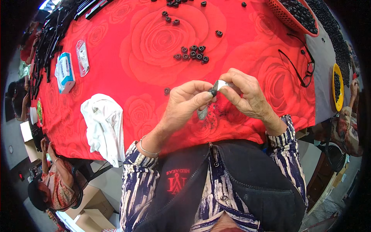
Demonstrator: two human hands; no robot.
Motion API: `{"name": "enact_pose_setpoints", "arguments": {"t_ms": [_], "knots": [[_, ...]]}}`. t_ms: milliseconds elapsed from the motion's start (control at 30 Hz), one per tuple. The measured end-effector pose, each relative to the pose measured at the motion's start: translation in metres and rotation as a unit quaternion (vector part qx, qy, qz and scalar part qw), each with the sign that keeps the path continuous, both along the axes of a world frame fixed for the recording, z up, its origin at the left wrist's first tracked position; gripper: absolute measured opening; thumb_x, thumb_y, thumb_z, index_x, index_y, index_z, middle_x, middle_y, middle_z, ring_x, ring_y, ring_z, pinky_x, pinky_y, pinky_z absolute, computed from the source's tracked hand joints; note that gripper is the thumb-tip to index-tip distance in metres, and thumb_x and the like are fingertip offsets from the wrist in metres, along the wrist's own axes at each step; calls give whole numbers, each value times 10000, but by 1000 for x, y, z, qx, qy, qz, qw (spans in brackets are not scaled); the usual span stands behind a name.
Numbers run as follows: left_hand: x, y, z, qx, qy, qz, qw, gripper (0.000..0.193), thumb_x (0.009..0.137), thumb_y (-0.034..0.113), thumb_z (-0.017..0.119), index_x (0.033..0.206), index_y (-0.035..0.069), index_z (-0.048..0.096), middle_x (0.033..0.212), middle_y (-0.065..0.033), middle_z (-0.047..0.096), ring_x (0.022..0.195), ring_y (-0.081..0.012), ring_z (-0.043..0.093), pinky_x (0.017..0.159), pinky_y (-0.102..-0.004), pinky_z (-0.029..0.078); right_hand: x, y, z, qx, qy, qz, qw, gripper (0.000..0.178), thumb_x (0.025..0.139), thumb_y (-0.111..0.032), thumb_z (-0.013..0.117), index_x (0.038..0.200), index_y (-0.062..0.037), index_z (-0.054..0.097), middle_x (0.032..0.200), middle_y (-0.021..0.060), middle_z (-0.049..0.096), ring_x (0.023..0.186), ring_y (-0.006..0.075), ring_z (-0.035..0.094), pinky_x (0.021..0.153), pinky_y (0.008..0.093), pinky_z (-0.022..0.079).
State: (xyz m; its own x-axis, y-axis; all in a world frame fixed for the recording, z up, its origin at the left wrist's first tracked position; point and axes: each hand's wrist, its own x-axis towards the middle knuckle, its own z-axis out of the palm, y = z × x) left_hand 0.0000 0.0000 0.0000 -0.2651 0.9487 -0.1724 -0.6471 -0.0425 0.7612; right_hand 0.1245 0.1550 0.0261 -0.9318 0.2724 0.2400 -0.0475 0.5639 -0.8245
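Near the front edge of the red rose-patterned tablecloth (pixel 154 54), my left hand (pixel 181 101) pinches a small black part (pixel 213 92) between thumb and fingertips. Against that part rests a short grey blade with a white-wrapped grip (pixel 223 86), which my right hand (pixel 247 94) holds between thumb and index finger. Below my fingers lies a grey speckled oblong piece (pixel 202 113), partly hidden, with dark crumbs scattered beside it. Farther off sits a cluster of small round black parts (pixel 193 54). A single black part (pixel 167 91) lies just left of my left hand.
At left are a crumpled white cloth (pixel 102 125), a blue-and-white tissue box (pixel 66 73), a clear plastic case (pixel 82 58) and long black strips (pixel 46 50). Eyeglasses (pixel 307 71), a red basket (pixel 284 17) and a yellow bowl (pixel 337 105) stand right. Other people sit at both sides.
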Motion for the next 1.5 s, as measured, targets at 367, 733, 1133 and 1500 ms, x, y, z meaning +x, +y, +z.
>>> {"name": "enact_pose_setpoints", "arguments": {"t_ms": [367, 733, 1133, 1500], "knots": [[0, 1, -1, -32, -15, -2, 999, 217, 876, 117, 565, 1043, -22, 575, 803, -29, 598, 655, -36, 471, 560, -178, 382, 0, 4, -3, 3, -5, 16, 1000, 159, 771, -93, 615, 885, 1, 555, 682, 101, 484, 561, 235, 506, 497, 322, 394], [4, 0, -3, -57, -76, -20, 995, 217, 885, 121, 541, 1045, -24, 564, 805, -22, 569, 657, -42, 464, 555, -183, 378, -2, 8, -9, 11, 16, 50, 999, 156, 781, -93, 613, 884, 8, 552, 683, 92, 485, 553, 202, 489, 479, 307, 372], [6, 3, -2, -111, -120, 21, 986, 222, 883, 178, 552, 1028, 10, 559, 810, 13, 557, 639, -32, 446, 550, -181, 379, -1, 10, -20, 6, 16, 142, 990, 136, 774, -114, 622, 843, -11, 568, 647, 87, 483, 531, 222, 488, 478, 324, 383], [5, 2, -7, -54, -162, -12, 985, 239, 877, 182, 559, 1020, -10, 561, 730, 35, 486, 654, -43, 401, 563, -173, 340, -2, 8, -9, -49, 51, 43, 997, 285, 666, -49, 713, 919, -26, 583, 700, 56, 521, 560, 150, 496, 478, 270, 382]]}}
